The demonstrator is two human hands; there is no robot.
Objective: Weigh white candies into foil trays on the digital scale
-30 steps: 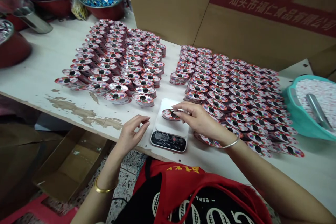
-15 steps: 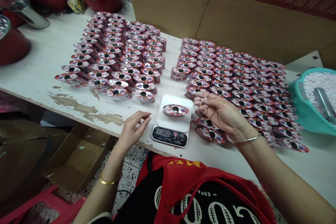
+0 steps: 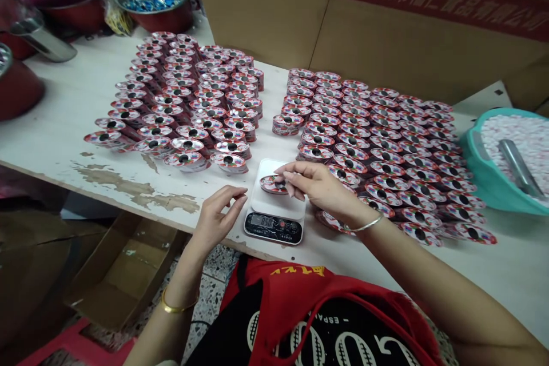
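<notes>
A small oval red-and-white printed carton (image 3: 270,184) with a hole in its top stands on a white digital scale (image 3: 259,205). The scale's display shows digits that look like 850. Over the carton's top hole is my right hand (image 3: 321,186), its thumb and fingers pinched together at the opening. What lies between those fingertips, if anything, is hidden. My left hand (image 3: 217,214) rests just left of the scale, fingers loosely bent and thumb apart from them, holding nothing.
Rows of similar cartons stand at left (image 3: 167,108) and right (image 3: 381,143). A teal basin (image 3: 484,183) of white wrapped pieces holds a metal scoop (image 3: 521,168). Behind is a large cardboard box (image 3: 266,11); a metal bowl (image 3: 171,20) of blue pieces sits back left.
My right hand has moved left and down, from beside the scale to the top of the carton on it. My left hand has hardly moved. The view has shifted slightly.
</notes>
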